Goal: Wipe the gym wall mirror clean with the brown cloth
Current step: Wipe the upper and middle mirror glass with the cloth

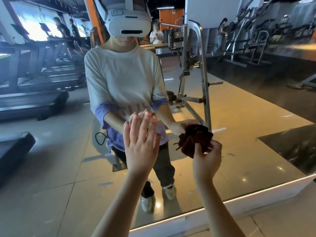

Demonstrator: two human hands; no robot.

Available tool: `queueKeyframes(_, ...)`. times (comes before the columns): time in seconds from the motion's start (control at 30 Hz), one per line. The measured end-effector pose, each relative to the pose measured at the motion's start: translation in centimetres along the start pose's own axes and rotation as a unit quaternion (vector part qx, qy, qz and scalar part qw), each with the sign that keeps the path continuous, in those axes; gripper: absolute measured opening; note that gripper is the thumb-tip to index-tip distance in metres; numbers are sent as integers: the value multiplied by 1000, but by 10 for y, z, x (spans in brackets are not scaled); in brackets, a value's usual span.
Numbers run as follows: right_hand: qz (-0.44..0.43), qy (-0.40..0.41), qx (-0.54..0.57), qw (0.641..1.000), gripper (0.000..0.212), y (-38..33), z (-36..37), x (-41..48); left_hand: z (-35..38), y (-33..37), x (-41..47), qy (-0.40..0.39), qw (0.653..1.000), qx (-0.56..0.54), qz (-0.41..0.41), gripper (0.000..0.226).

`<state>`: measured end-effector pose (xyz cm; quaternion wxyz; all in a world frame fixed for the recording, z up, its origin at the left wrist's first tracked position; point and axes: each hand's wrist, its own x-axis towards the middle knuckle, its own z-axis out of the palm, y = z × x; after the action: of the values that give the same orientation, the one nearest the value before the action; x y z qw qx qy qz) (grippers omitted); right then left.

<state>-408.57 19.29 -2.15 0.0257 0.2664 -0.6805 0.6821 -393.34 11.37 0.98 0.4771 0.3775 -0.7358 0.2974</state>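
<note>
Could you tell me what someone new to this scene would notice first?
The wall mirror fills the view, the person's reflection in a white headset at its centre. Low in the middle, the left hand is raised open at the glass; right of it, the right hand grips the bunched brown cloth.

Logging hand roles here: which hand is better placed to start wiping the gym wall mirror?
Right. The right hand pinches the bunched dark brown cloth up by the large wall mirror; the left hand is open, fingers straight, holding nothing.
</note>
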Motion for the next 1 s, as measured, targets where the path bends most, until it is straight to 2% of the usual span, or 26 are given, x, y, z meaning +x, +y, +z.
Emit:
queueKeyframes(0.07,-26,-8,-19,999,31,-2,1,-1,1,2,-1,2,1000,5,-5,58)
queueKeyframes(0.2,-209,-124,-58,968,38,-8,9,-20,2,4,-1,5,1000,11,-7,56)
queueKeyframes(0.27,-206,-131,-52,968,39,-8,6,-6,0,6,1,7,1000,13,-16,61)
queueKeyframes(0.4,-72,-51,5,996,37,-2,-14,39,-5,14,4,7,999,19,-32,67)
queueKeyframes(0.47,-50,-43,5,998,39,0,-19,48,-5,18,4,0,998,20,-53,67)
queueKeyframes(0.57,-144,-108,-37,983,43,-1,-19,40,-2,28,4,-12,996,26,-79,70)
queueKeyframes(0.67,-216,-160,-66,961,42,-5,-23,49,2,36,5,-16,994,46,-100,84)
queueKeyframes(0.73,-201,-126,-49,970,38,-8,-28,67,3,40,5,-17,993,56,-106,86)
queueKeyframes(0.83,-119,-65,0,991,35,-15,-31,82,2,43,6,-16,992,57,-109,83)
queueKeyframes(0.9,-156,-82,-15,984,37,-17,-30,76,1,44,7,-12,992,55,-113,83)
queueKeyframes(1.0,-250,-157,-69,953,37,-15,-30,73,1,46,8,-15,991,49,-121,81)
